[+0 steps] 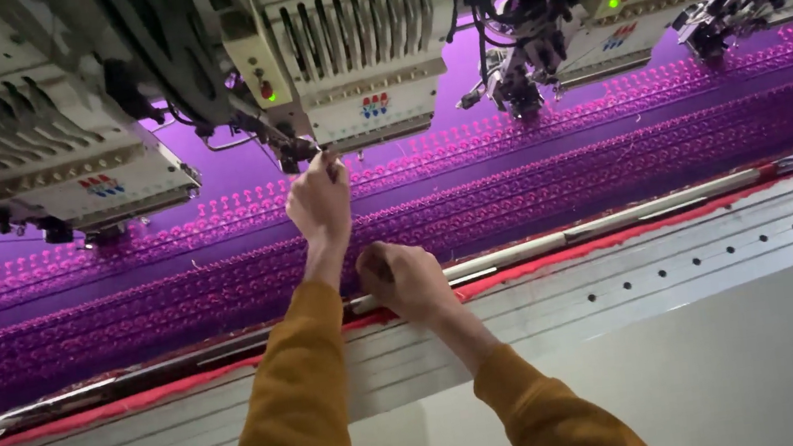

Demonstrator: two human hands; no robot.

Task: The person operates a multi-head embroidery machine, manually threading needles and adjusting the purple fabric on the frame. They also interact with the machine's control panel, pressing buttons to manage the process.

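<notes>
Right hand (403,278) is rested, curled, on frame rail (618,218) w/ nothing seen held. Left hand (319,200) is raised to embroidery head (361,56), fingers pinched, possibly on thread, above purple fabric (610,151).

Purple fabric (611,161), pink embroidered rows; mustard sleeves (293,407); red fabric edge (136,398).

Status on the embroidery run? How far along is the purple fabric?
Done: rows of pink motifs already cover the purple fabric across the frame. In hand: left hand is pinching something thin, likely thread, at the needle area of the middle head; right hand rests closed on the frame rail. Left: a plain band near the heads looks unstitched.
</notes>
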